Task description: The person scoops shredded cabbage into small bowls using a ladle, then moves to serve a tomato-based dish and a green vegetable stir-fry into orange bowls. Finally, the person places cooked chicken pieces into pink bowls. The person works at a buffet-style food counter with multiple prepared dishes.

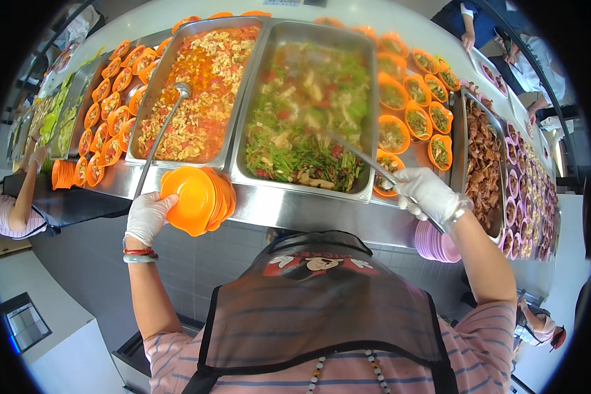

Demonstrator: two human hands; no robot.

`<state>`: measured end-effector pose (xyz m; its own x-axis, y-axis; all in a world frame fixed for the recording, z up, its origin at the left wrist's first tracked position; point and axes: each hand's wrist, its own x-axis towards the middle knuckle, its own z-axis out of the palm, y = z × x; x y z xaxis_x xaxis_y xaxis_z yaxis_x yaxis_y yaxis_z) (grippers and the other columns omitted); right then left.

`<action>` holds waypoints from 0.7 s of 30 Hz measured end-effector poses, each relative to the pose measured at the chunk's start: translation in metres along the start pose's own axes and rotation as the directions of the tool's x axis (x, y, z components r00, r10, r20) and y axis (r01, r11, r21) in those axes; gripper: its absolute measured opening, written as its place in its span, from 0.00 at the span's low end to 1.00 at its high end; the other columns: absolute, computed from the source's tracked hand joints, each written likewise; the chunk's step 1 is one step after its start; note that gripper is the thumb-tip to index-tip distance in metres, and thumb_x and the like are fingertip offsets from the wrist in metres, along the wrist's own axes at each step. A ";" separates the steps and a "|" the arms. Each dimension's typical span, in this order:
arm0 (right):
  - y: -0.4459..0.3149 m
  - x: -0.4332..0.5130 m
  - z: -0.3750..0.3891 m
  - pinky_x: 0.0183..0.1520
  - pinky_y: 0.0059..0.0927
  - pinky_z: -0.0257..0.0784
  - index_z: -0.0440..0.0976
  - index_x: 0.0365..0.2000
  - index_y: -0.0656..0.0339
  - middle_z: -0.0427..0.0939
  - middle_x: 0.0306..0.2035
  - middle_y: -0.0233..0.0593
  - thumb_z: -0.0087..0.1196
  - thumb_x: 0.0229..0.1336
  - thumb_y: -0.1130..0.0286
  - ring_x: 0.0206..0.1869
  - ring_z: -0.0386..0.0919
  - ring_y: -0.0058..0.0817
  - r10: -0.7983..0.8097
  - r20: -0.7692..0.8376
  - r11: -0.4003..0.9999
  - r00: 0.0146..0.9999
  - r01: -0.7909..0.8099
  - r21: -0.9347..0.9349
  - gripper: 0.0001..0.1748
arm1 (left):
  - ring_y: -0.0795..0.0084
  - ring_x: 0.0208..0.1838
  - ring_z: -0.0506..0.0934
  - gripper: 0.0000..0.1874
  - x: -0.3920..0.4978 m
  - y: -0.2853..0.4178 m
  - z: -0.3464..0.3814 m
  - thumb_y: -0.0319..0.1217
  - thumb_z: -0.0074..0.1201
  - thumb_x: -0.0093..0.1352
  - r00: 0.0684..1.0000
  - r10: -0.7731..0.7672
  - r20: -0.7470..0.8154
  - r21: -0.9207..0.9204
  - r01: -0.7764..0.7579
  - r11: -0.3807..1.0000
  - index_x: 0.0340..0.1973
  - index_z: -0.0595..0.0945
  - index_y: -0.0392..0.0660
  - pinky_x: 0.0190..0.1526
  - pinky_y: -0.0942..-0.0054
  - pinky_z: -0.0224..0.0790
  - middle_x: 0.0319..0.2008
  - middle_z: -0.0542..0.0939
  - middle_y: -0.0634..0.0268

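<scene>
My left hand [149,215], in a white glove, grips a stack of orange bowls [189,199] by its left side, tilted in front of the counter edge. In my gloved right hand [426,192] is the metal handle of a serving utensil [369,160]. Its far end reaches into a deep steel pan [305,189] of green vegetables with pale and red pieces; steam blurs that end. To the left, a second steel pan [137,147] holds tomato and scrambled egg [216,88]. A metal ladle [160,133] rests in it, its handle running down near my left hand.
Filled orange bowls [111,103] stand left of the pans, more [416,93] to the right. Beyond are a pan of browned meat [480,162] and many small pink-purple dishes [527,192]. Stacked purple dishes [436,241] sit by my right forearm. A co-worker [22,212] stands far left.
</scene>
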<state>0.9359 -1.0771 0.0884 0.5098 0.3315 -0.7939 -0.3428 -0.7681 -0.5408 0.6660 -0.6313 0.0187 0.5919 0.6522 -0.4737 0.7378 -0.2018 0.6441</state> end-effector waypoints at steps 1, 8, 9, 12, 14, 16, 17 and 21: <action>-0.001 -0.008 0.002 0.13 0.21 0.56 0.74 0.45 0.64 0.73 0.18 0.32 0.49 0.69 0.70 0.13 0.63 0.14 0.036 -0.067 0.999 0.997 -0.035 0.028 0.10 | 0.79 0.26 0.76 0.11 0.000 0.000 -0.004 0.30 0.61 0.69 1.000 0.015 0.005 -0.047 -0.015 0.999 0.38 0.86 0.32 0.30 0.78 0.69 0.25 0.83 0.64; -0.004 -0.027 -0.001 0.12 0.19 0.52 0.79 0.42 0.62 0.74 0.18 0.29 0.50 0.69 0.71 0.11 0.61 0.14 -0.061 -0.085 0.914 0.995 0.090 0.396 0.09 | 0.76 0.38 0.78 0.13 -0.001 0.048 -0.020 0.24 0.53 0.66 0.950 0.312 0.019 -0.385 -0.281 0.879 0.45 0.82 0.33 0.42 0.78 0.70 0.37 0.83 0.63; -0.006 -0.030 -0.003 0.12 0.19 0.51 0.79 0.42 0.62 0.74 0.19 0.29 0.50 0.69 0.71 0.11 0.61 0.14 -0.069 -0.086 0.897 0.994 0.100 0.431 0.09 | 0.74 0.41 0.78 0.16 0.004 0.059 -0.017 0.24 0.52 0.65 0.931 0.362 0.037 -0.479 -0.301 0.824 0.48 0.81 0.33 0.45 0.77 0.70 0.40 0.82 0.62; -0.018 -0.051 -0.008 0.11 0.18 0.53 0.79 0.42 0.63 0.75 0.19 0.29 0.50 0.68 0.73 0.11 0.61 0.13 -0.161 -0.138 0.901 0.977 0.203 0.383 0.09 | 0.67 0.53 0.79 0.27 0.027 0.092 0.011 0.23 0.48 0.62 0.856 0.433 0.282 -0.645 -0.165 0.746 0.59 0.75 0.34 0.56 0.70 0.73 0.52 0.80 0.57; -0.028 -0.072 -0.008 0.11 0.15 0.54 0.77 0.45 0.65 0.75 0.19 0.30 0.50 0.69 0.73 0.10 0.61 0.11 -0.250 -0.175 0.898 0.952 0.296 0.327 0.10 | 0.65 0.52 0.81 0.29 0.046 0.117 0.042 0.23 0.46 0.61 0.805 0.398 0.439 -0.641 -0.029 0.767 0.61 0.73 0.35 0.49 0.67 0.80 0.53 0.80 0.56; -0.036 -0.091 -0.003 0.11 0.14 0.54 0.76 0.47 0.66 0.75 0.19 0.30 0.49 0.69 0.73 0.11 0.62 0.11 -0.269 -0.235 0.908 0.934 0.327 0.262 0.11 | 0.63 0.52 0.81 0.31 0.062 0.140 0.078 0.22 0.45 0.60 0.810 0.389 0.440 -0.617 -0.042 0.786 0.62 0.73 0.37 0.44 0.65 0.83 0.52 0.79 0.54; -0.038 -0.098 0.000 0.12 0.14 0.54 0.76 0.48 0.66 0.75 0.20 0.30 0.49 0.69 0.73 0.11 0.62 0.11 -0.311 -0.249 0.898 0.917 0.369 0.240 0.12 | 0.61 0.55 0.79 0.31 0.067 0.151 0.094 0.21 0.45 0.59 0.837 0.367 0.405 -0.591 -0.067 0.804 0.62 0.72 0.38 0.44 0.63 0.83 0.53 0.78 0.53; -0.028 -0.099 0.029 0.20 0.13 0.60 0.76 0.52 0.68 0.75 0.25 0.29 0.52 0.68 0.76 0.20 0.67 0.09 -0.254 -0.369 0.942 0.894 0.316 0.118 0.14 | 0.54 0.57 0.78 0.26 0.079 0.191 0.141 0.19 0.45 0.63 0.843 0.410 0.348 -0.781 0.019 0.624 0.60 0.71 0.36 0.52 0.58 0.81 0.55 0.76 0.52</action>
<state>0.8725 -1.0726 0.1740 0.8339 0.2890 -0.4702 -0.2549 -0.5540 -0.7926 0.8993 -0.7213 0.0202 0.9142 0.2132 -0.3446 0.2184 0.4570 0.8622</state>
